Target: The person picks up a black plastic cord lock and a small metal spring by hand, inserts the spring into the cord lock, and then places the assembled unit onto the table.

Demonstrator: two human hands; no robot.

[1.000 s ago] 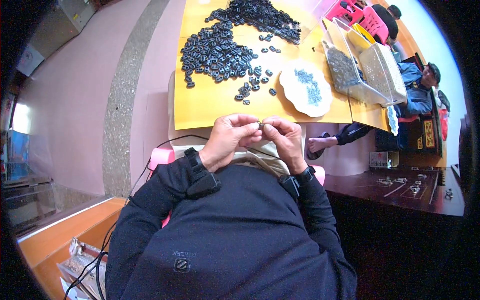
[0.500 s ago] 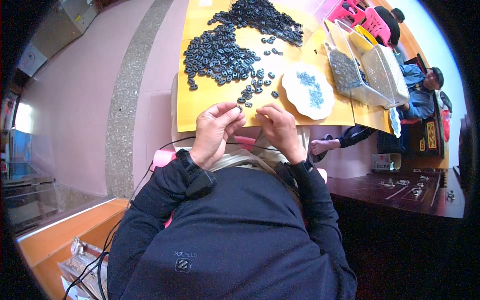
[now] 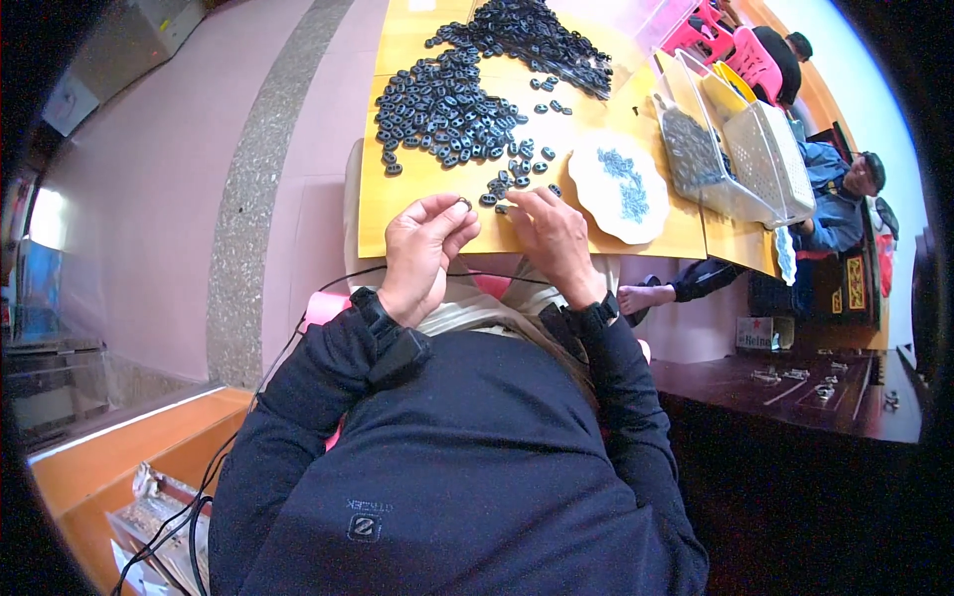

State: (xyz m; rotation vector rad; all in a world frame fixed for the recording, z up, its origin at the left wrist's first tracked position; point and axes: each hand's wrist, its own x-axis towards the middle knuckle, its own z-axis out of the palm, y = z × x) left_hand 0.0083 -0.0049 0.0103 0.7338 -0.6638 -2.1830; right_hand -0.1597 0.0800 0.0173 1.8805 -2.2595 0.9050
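Observation:
My left hand [image 3: 425,253] is closed, its thumb and forefinger pinching a small dark ring-like piece [image 3: 464,203] just off the table's near edge. To its right my right hand [image 3: 555,238] reaches over that edge, fingers stretched and slightly apart. Its fingertips are beside a loose black oval piece with two holes [image 3: 502,209], partly hidden by the hand; nothing shows in its grasp. More such pieces form a large heap [image 3: 437,114] beyond. A white scalloped plate [image 3: 651,221] right of my right hand bears many tiny grey-blue bits, too small to name.
On the yellow table [image 3: 417,223] a second dark pile [image 3: 542,40] lies farther back. A clear plastic bin [image 3: 735,199] and a white perforated basket [image 3: 770,149] stand at the right. Another person [image 3: 835,199] sits beyond them. A black cable [image 3: 328,288] runs past my left wrist.
My right hand has moved slightly forward, its fingertips now by the loose oval pieces. My left hand has drawn a little to the left, keeping its pinch. The whole view has shifted slightly.

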